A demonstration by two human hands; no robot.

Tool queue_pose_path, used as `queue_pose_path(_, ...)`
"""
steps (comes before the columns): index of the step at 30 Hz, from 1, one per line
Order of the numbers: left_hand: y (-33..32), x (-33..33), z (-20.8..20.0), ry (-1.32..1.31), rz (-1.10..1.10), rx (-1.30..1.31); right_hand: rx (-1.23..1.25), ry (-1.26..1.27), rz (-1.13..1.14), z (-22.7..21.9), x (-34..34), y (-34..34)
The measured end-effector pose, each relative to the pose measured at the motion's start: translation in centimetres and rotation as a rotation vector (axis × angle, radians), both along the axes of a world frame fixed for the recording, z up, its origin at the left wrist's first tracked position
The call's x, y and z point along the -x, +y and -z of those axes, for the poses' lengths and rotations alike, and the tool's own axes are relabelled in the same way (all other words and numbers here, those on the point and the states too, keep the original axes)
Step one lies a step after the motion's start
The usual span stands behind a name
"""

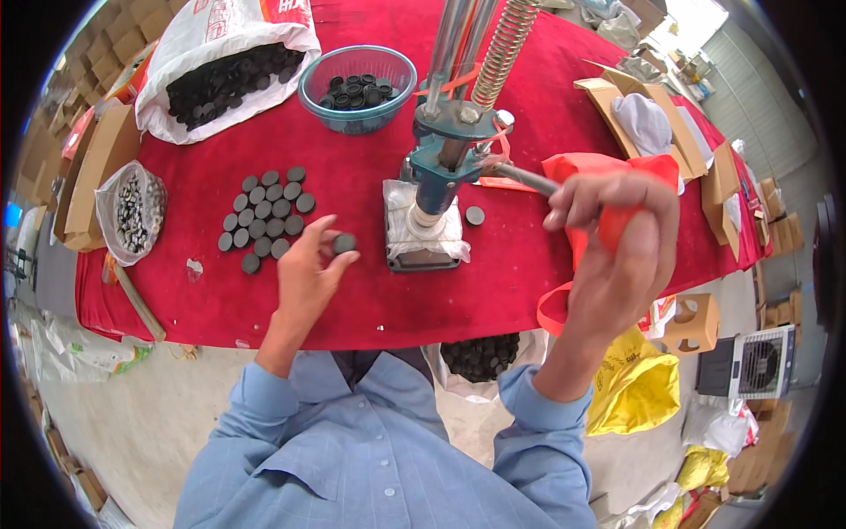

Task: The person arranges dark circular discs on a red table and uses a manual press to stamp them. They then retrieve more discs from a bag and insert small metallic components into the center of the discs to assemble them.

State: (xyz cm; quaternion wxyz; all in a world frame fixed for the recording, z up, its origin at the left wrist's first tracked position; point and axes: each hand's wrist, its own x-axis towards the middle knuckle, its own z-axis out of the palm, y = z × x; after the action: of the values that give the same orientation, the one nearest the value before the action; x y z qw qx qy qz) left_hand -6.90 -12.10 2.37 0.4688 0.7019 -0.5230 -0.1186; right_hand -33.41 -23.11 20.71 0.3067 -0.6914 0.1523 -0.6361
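Between the thumb and fingertips of my left hand (pixel 304 275) is a small round black cap (pixel 344 243), held above the red cloth. My right hand (pixel 627 242) is wrapped round the red knob (pixel 617 226) of a metal lever (pixel 527 179), right of the hand press (pixel 438 181). The green press has a tall spring (pixel 504 53), and its base (pixel 425 259) is wrapped in clear plastic. Several black caps (pixel 281 208) lie in a loose group left of the press. One lone cap (pixel 475 215) sits just right of its base.
A white sack (pixel 264 26) spills black pieces at the back left, beside a clear bowl (pixel 355 123) of black rings. A bag of small metal parts (pixel 132 256) and a wooden-handled tool (pixel 138 302) lie far left. Red bag (pixel 564 167) and cardboard boxes (pixel 617 106) stand right.
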Motion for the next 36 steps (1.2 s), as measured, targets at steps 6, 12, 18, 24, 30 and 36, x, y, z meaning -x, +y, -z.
queue_pose_path(6,-6.8,5.1,-0.6,-0.016,0.157,0.1,-0.196,0.011,-0.005,-3.5,-1.6,-2.2)
queue_pose_path(12,-9.0,6.2,0.3,-0.106,0.153,0.22,-0.156,-0.021,0.021,-2.8,-1.5,-1.6)
queue_pose_path(18,-7.5,5.8,0.1,-0.063,0.117,0.216,0.009,-0.055,-0.042,1.6,-0.1,0.9)
queue_pose_path(24,-0.9,0.1,0.0,-0.38,-0.118,0.219,0.128,-0.079,0.034,11.0,1.7,4.7)
queue_pose_path(30,7.3,-4.8,1.7,-0.514,-0.429,-0.066,-0.003,-0.126,0.047,12.7,1.2,6.6)
queue_pose_path(36,9.3,-6.4,2.9,-0.294,-0.358,-0.037,0.012,-0.108,0.043,12.7,1.5,6.3)
